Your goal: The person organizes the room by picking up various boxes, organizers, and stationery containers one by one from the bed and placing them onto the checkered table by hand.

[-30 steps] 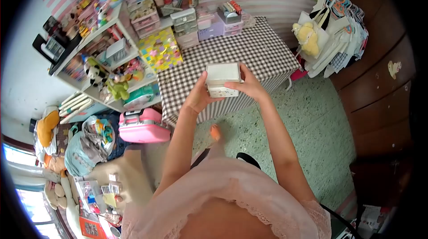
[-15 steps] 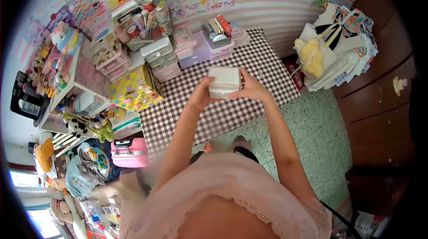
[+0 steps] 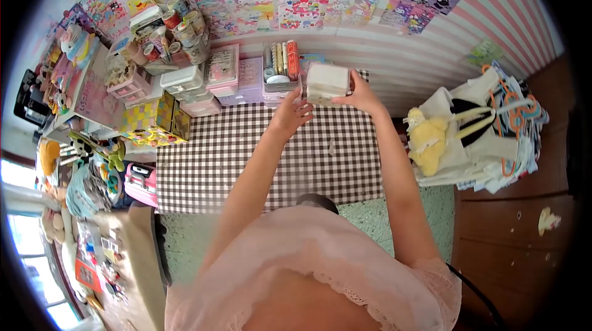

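A small white box (image 3: 328, 79) with a pale lid is at the back right of the table, in the grip of my right hand (image 3: 365, 99). Thumb and fingers press its right side and front edge. Whether it hangs in the air or rests on something behind it, I cannot tell. To its left, my left hand (image 3: 291, 116) has its fingers apart and holds nothing. Those fingertips are nearest the grey organizer (image 3: 281, 85) with pens and a red packet, which stands on a clear box.
A checked cloth covers the table (image 3: 265, 164). Along its back stand a purple box (image 3: 242, 81), stacked clear drawers (image 3: 194, 93) and a yellow patterned box (image 3: 154, 120). Clothes on hangers (image 3: 481, 133) and a yellow plush toy (image 3: 427, 146) are at the right.
The white box has gone from above the table's middle to the back right in my right hand. My left hand has come off it. The view has shifted toward the wall.
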A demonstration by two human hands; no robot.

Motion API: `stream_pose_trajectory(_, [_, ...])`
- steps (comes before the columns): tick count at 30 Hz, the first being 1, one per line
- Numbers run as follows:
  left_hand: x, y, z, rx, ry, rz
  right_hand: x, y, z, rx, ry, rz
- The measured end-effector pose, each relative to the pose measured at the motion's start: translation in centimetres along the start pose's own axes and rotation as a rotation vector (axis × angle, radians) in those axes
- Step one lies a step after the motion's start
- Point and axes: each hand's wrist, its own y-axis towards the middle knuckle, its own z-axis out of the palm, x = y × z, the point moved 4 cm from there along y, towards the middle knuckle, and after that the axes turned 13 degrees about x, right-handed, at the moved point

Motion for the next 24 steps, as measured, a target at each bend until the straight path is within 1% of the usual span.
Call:
stream_pose_trajectory(1, [0.3,0.5,0.0,-0.021,-0.009,0.014,-1.0,1.0,-1.5,-0.031,0.013,-0.006])
stream_pose_trajectory(2, [0.5,0.7,-0.2,-0.029,0.002,0.012,-3.0,2.4,-2.8,-0.064,-0.070,0.077])
stream_pose_trajectory(5, [1.3,0.6,-1.7,-0.061,-0.017,0.041,-4.1,5.8,-4.8,-0.003,0.007,0.082])
stream_pose_trajectory(7, [1.3,0.3,-2.9,-0.196,0.005,0.040,-6.6,8.7,-5.1,0.027,0.028,0.057])
stream_pose_trajectory(8, [1.1,0.2,-3.4,-0.241,0.009,0.031,-7.6,10.1,-5.1,0.030,-0.020,0.035])
stream_pose_trajectory(10, [0.8,0.2,-4.4,-0.277,0.002,0.052,-9.0,12.3,-4.8,0.020,-0.096,-0.008])
stream_pose_trajectory(11, [0.6,0.2,-4.8,-0.295,-0.004,0.067,-9.8,13.0,-4.4,0.030,-0.085,-0.009])
stream_pose_trajectory(13, [0.1,0.5,-5.3,-0.327,-0.020,0.084,-10.3,14.2,-4.2,0.024,-0.190,0.002])
stream_pose_trajectory(16, [-0.3,0.4,-6.7,-0.431,-0.021,0.117,-10.5,14.6,-3.8,0.034,-0.170,-0.038])
stream_pose_trajectory(19, [-0.3,0.6,-8.2,-0.451,-0.048,0.160,-10.8,14.4,-3.8,0.025,-0.234,-0.001])
stream_pose_trajectory(21, [-0.5,0.9,-8.7,-0.457,-0.032,0.149,-10.2,14.4,-3.6,0.017,-0.225,-0.043])
stream_pose_trajectory(23, [-1.0,1.5,-8.9,-0.487,0.018,0.168,-10.0,14.1,-3.7,0.001,-0.235,0.106])
stream_pose_trajectory(24, [-1.3,1.8,-8.9,-0.474,0.022,0.169,-10.2,14.0,-3.5,-0.014,-0.199,0.064])
